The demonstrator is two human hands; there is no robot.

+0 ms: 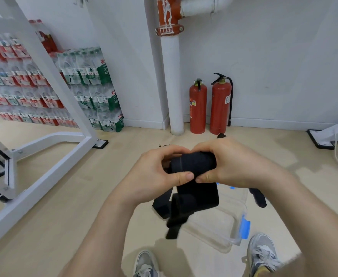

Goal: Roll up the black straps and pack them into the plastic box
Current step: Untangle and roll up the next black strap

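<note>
A wide black strap (194, 162) is partly rolled into a thick coil held up in front of me. My left hand (154, 172) grips the coil's left end, thumb pressed on its front. My right hand (234, 162) grips the right end, thumb meeting the left thumb. The strap's loose tail (186, 204) hangs down from the coil over the clear plastic box (222, 222) with blue latches, which stands on the floor below. Another black strap piece (258, 196) lies on the floor to the right of the box.
Two red fire extinguishers (210, 104) stand by a white pipe (174, 80) at the wall. A white metal frame (44, 148) and stacked bottled-water packs (64, 84) fill the left. My two shoes (262, 254) are on the floor near the box.
</note>
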